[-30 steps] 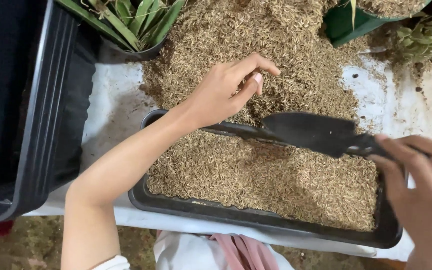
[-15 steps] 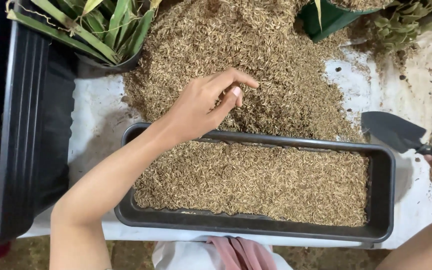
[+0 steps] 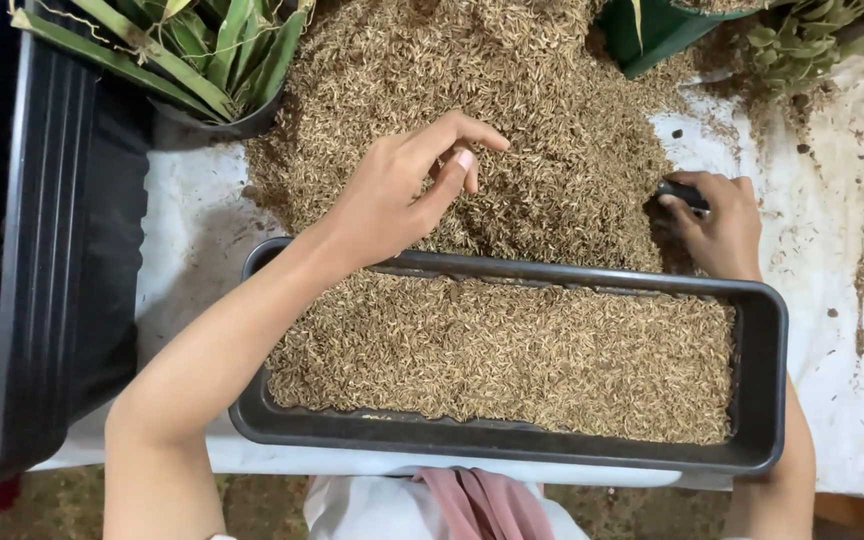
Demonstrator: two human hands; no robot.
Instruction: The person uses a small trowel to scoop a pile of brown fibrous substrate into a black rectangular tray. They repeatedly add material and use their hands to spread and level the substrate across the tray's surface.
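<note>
- The right hand (image 3: 717,225) has moved in from the right edge to the far side of the long black planter trough (image 3: 767,350); half a second ago it held the black scoop clear of the husks, blade in plain view.
- Now that hand is curled shut around the scoop handle (image 3: 682,192), at the right flank of the loose husk heap (image 3: 472,110); the blade is out of sight, seemingly sunk in the husks.
- The left hand (image 3: 402,190) has hardly shifted: it hovers over the near slope of the heap, fingers loosely bent, thumb near the fingertips, holding nothing that shows.
- The trough lies along the near edge of the white worktop (image 3: 187,250) and is filled almost to the rim with the same tan husks.
- At far left a dark pot (image 3: 212,122) holds a spiky green plant; a green container (image 3: 652,35) at far right is cut off by the frame.
- A large black tub (image 3: 42,250) at the left is partly cropped, its contents unseen.
</note>
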